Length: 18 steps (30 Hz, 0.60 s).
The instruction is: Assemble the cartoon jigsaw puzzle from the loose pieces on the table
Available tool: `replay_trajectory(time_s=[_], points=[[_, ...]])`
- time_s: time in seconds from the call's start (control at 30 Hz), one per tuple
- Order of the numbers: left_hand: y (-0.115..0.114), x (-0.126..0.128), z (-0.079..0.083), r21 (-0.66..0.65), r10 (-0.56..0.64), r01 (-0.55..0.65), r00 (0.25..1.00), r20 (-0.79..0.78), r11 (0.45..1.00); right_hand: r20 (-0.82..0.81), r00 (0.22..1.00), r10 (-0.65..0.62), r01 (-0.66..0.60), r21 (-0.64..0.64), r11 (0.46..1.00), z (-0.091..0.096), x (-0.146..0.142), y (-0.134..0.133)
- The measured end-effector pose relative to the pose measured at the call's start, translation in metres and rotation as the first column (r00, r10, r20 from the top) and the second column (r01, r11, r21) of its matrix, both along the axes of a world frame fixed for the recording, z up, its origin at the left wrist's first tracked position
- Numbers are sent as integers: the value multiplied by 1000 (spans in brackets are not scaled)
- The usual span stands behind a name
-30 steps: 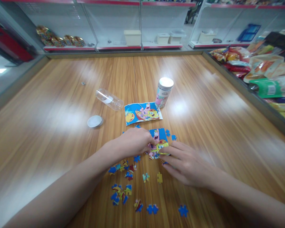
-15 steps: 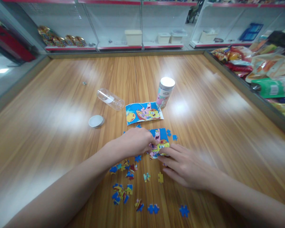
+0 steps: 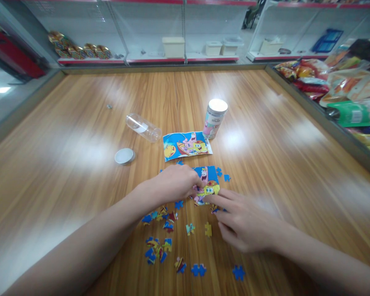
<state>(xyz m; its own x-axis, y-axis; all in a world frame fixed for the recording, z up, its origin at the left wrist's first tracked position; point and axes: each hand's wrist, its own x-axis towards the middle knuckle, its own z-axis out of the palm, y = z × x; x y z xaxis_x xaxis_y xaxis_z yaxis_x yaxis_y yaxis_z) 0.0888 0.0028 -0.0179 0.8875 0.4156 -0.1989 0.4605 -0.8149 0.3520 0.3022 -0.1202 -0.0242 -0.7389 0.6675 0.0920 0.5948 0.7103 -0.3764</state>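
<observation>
A partly joined cartoon puzzle (image 3: 208, 181) lies on the wooden table (image 3: 80, 135). My left hand (image 3: 172, 183) rests curled on its left edge, fingertips pressed on the pieces. My right hand (image 3: 243, 220) lies just below and right of it, fingers stretched out, the forefinger tip touching a small loose piece (image 3: 214, 209) by the puzzle's lower edge. Several loose pieces (image 3: 160, 242) are scattered in front of me.
A printed reference picture (image 3: 186, 146) lies beyond the puzzle, with a lidded puzzle can (image 3: 214, 118) standing at its right. A clear plastic tube (image 3: 142, 128) lies on its side at the left, near a round metal lid (image 3: 124, 156). Snack bags (image 3: 336, 88) fill the right edge.
My right hand has drawn back a little toward me and down, away from the puzzle's lower edge. The left hand has stayed in place.
</observation>
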Motion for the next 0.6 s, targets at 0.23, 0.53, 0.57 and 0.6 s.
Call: replay_trajectory(time_s=[0.23, 0.53, 0.57, 0.6], points=[[0, -1, 0, -22, 11, -10, 1000, 24, 1000, -49, 998, -50, 54, 91, 994, -4, 1, 1], [-3, 2, 4, -31, 47, -48, 999, -27, 998, -333, 933, -139, 150, 5, 989, -20, 19, 17], [-4, 2, 4, -29, 54, -54, 998, -28, 998, -436, 852, -288, 295, -53, 954, -26, 28, 25], [-4, 2, 3, -28, 59, -60, 998, -27, 998, -508, 730, -458, 451, -146, 880, -33, 38, 34]])
